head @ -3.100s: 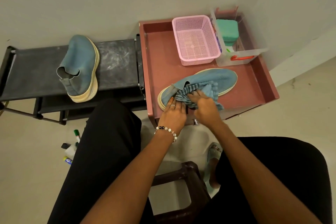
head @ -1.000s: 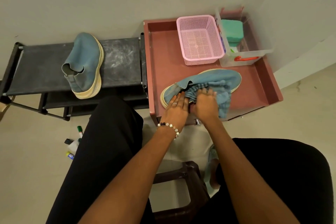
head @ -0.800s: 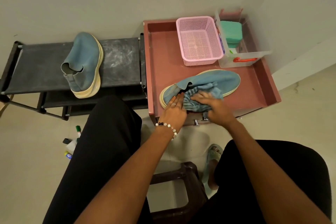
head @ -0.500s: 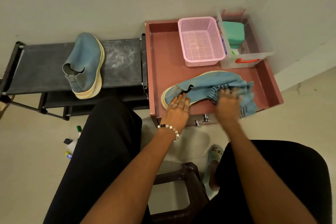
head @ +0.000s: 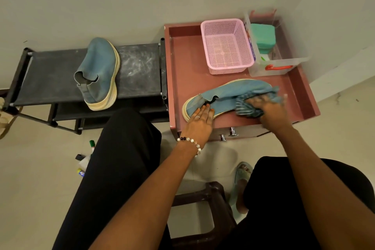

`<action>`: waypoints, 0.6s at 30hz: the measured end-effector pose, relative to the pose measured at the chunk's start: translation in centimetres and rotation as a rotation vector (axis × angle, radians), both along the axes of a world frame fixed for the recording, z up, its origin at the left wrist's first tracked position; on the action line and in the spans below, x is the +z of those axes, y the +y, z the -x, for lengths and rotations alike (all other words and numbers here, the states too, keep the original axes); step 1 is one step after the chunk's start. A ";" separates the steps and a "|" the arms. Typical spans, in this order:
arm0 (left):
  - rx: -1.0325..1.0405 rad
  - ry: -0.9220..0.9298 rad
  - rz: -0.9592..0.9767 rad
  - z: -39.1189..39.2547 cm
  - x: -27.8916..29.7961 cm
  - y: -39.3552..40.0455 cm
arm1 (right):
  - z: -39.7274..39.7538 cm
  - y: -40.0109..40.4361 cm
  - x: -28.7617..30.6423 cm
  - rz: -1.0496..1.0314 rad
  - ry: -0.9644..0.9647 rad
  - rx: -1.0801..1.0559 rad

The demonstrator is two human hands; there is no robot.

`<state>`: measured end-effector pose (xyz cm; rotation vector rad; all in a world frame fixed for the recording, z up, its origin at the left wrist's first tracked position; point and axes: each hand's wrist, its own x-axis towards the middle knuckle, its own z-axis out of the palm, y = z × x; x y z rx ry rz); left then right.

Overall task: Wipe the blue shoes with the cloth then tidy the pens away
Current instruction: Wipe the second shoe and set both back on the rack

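One blue shoe [head: 227, 93] lies on its side on the reddish-brown tray-top table [head: 182, 61]. My left hand [head: 199, 122] presses flat on its heel end. My right hand [head: 269, 109], blurred by motion, grips a striped blue cloth [head: 245, 107] bunched against the shoe's toe half. The other blue shoe [head: 99, 71] stands on the black rack [head: 140, 71] to the left. Several pens and markers [head: 86, 158] lie on the floor beside my left leg, partly hidden by it.
A pink mesh basket [head: 226, 46] and a clear plastic box [head: 278, 65] holding a green object [head: 262, 35] stand at the back of the table. A dark brown stool [head: 205, 209] is between my knees. A sandalled foot [head: 242, 178] rests on the floor.
My right hand has swept the cloth along the shoe from the middle out to the toe, then drawn back a little. My left hand has stayed on the heel.
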<state>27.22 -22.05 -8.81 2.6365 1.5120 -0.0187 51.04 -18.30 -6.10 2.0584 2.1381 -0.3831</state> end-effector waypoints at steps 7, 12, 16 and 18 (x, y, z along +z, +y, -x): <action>0.003 0.013 0.001 -0.2 0.3 -0.2 | 9.7 -1.4 -1.7 -0.055 -0.082 -0.188; 0.027 0.072 0.056 -0.1 0.9 -0.1 | 8.6 -2.3 0.1 0.067 0.697 -0.038; 0.021 0.070 0.105 -0.1 1.3 0.0 | 4.9 -3.1 4.1 0.158 1.287 -0.654; 0.081 0.076 0.141 -0.7 1.6 0.2 | 1.8 -3.1 4.6 0.058 1.460 -0.957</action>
